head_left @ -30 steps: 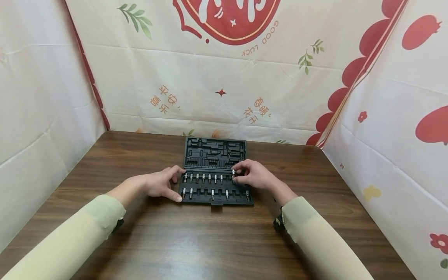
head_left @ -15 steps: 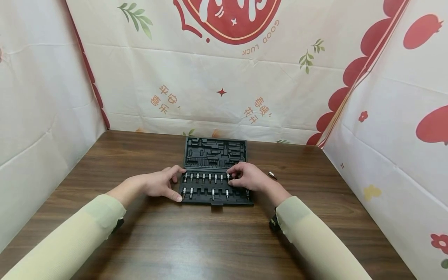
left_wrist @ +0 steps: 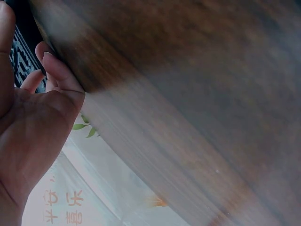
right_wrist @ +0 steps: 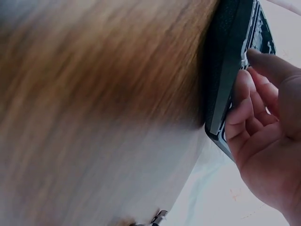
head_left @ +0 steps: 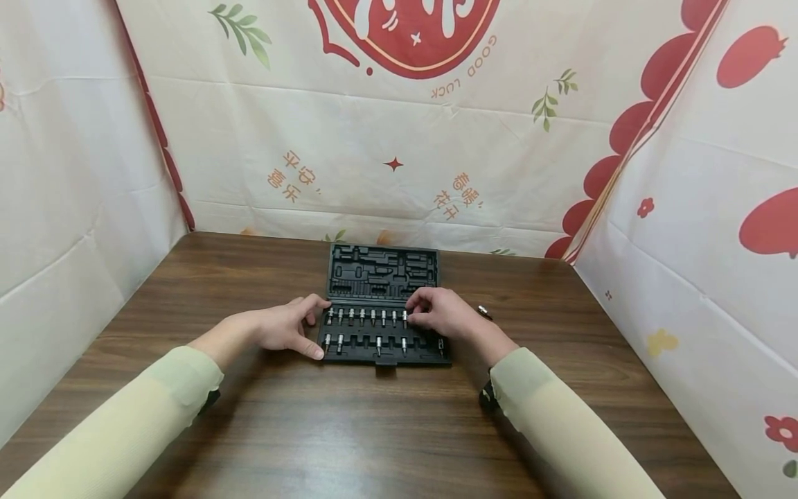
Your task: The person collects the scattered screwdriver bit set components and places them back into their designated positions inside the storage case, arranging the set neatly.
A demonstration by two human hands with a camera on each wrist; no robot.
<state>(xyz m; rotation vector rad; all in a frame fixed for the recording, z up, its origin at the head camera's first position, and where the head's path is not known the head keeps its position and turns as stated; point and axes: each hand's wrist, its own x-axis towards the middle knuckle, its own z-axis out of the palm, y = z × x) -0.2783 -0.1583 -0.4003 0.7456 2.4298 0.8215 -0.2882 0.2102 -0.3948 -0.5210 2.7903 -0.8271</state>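
Note:
A black tool case (head_left: 386, 364) lies unfolded on the wooden table, its moulded lid (head_left: 383, 274) at the back. Two rows of silver bit sockets (head_left: 362, 317) stand in its near tray. My right hand (head_left: 445, 313) pinches a bit socket (head_left: 405, 318) between thumb and fingertips at the right end of the back row. In the right wrist view, those fingertips meet right at the case's rim. My left hand (head_left: 283, 328) rests at the case's left edge, thumb extended to the near corner and index finger at the hinge side.
Another bit socket (head_left: 483, 312) lies loose on the table (head_left: 299, 430), right of the case beyond my right wrist. Several tray slots hold no socket. Printed cloth walls (head_left: 349, 138) enclose the table at the back and both sides.
My right hand has moved slightly left along the back row, and its bit socket sits lower, in line with the others. The loose socket has come into view. My left hand stays put.

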